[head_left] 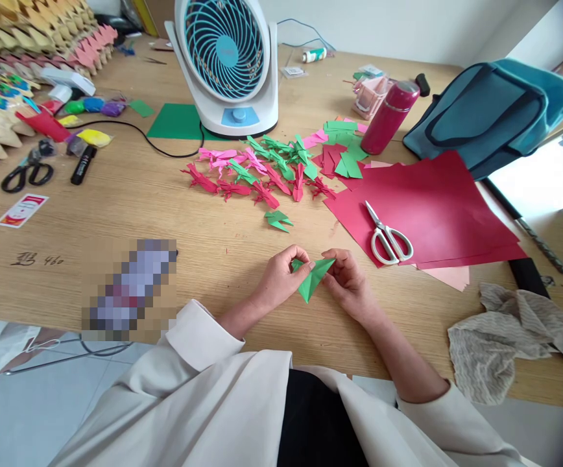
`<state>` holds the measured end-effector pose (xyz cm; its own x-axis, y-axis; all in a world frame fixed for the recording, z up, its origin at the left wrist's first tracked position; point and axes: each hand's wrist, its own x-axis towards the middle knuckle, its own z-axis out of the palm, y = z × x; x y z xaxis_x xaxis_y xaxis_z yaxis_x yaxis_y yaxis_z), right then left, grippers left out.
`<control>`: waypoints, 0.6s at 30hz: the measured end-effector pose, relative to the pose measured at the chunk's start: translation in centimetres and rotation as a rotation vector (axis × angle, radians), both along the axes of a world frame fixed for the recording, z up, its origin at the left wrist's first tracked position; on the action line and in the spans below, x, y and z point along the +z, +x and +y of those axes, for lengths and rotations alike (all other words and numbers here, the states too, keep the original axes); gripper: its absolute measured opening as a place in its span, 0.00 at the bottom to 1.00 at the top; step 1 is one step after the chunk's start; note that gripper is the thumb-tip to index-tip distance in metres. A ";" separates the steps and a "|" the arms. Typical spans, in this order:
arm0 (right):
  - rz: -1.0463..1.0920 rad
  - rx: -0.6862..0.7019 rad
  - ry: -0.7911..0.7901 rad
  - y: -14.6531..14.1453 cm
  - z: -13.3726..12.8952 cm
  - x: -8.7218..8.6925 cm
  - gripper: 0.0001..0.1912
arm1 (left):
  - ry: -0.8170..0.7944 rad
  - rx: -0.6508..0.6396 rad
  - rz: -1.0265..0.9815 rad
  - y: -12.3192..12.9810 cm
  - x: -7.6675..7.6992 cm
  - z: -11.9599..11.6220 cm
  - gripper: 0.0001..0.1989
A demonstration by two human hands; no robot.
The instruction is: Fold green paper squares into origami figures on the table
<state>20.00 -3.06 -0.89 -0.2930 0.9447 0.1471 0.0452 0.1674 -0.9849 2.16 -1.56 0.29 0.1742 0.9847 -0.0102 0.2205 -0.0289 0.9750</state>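
Note:
Between my two hands is a folded piece of green paper [313, 280], pointed at its lower end and at its upper right corner. My left hand [284, 275] pinches its left side, thumb on top. The fingers of my right hand [348, 283] are closed on its right corner. Just beyond my hands lies a small folded green paper piece [278, 220] with forked points. Farther back are several folded paper figures: red [264, 193], pink [218, 157] and green [275, 157].
White-handled scissors [389, 240] rest on large red paper sheets [427, 201] at right. Behind stand a fan [235, 65], a red thermos [389, 120] and a teal bag [480, 117]. A crumpled cloth [495, 344] lies right; black scissors [28, 170] and a marker [83, 165] lie left.

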 end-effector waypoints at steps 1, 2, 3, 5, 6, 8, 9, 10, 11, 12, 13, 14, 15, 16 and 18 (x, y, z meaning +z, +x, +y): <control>-0.018 0.012 0.004 0.0 0.0 0.0 0.13 | -0.002 0.002 0.001 0.0 0.0 0.0 0.07; -0.035 0.022 0.007 0.1 0.0 0.0 0.12 | -0.003 0.004 0.002 0.0 -0.1 0.0 0.07; -0.047 0.026 0.012 0.1 -0.1 0.0 0.10 | -0.004 0.007 0.004 -0.1 -0.1 0.1 0.07; -0.060 0.023 0.023 0.2 -0.1 -0.2 0.08 | -0.007 0.009 0.011 -0.1 0.0 0.1 0.07; -0.068 0.019 0.030 0.2 0.0 -0.2 0.07 | -0.007 0.010 0.016 -0.1 0.1 0.1 0.06; -0.089 0.015 0.044 0.3 0.0 -0.4 0.06 | -0.007 0.015 0.028 -0.1 0.1 0.2 0.06; -0.101 0.014 0.049 0.3 0.1 -0.4 0.05 | -0.009 0.015 0.033 -0.1 0.2 0.2 0.05; -0.111 0.013 0.052 0.3 0.1 -0.5 0.05 | -0.011 0.013 0.035 0.0 0.2 0.2 0.05; -0.118 0.012 0.054 0.3 0.1 -0.5 0.04 | -0.013 0.008 0.032 -0.1 0.1 0.2 0.05; -0.122 0.009 0.057 0.4 0.1 -0.4 0.04 | -0.015 0.001 0.025 -0.1 0.1 0.2 0.05; -0.127 0.007 0.062 0.4 0.2 -0.4 0.03 | -0.016 -0.008 0.015 -0.1 0.1 0.2 0.05; -0.132 0.006 0.068 0.4 0.2 -0.3 0.03 | -0.016 -0.017 0.006 -0.1 0.0 0.3 0.05; -0.137 0.005 0.073 0.4 0.2 -0.2 0.02 | -0.016 -0.024 -0.002 -0.1 0.0 0.3 0.04; -0.141 0.004 0.078 0.4 0.2 -0.2 0.02 | -0.015 -0.031 -0.009 -0.1 0.0 0.3 0.04; -0.141 0.003 0.080 0.4 0.2 0.0 0.01 | -0.014 -0.045 -0.016 -0.2 -0.1 0.3 0.04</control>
<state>20.41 -2.87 -0.88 -0.3192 0.9306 0.1789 0.1813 0.2453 -0.9523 1.97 -1.27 0.20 0.2186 0.9756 -0.0208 0.2040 -0.0248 0.9787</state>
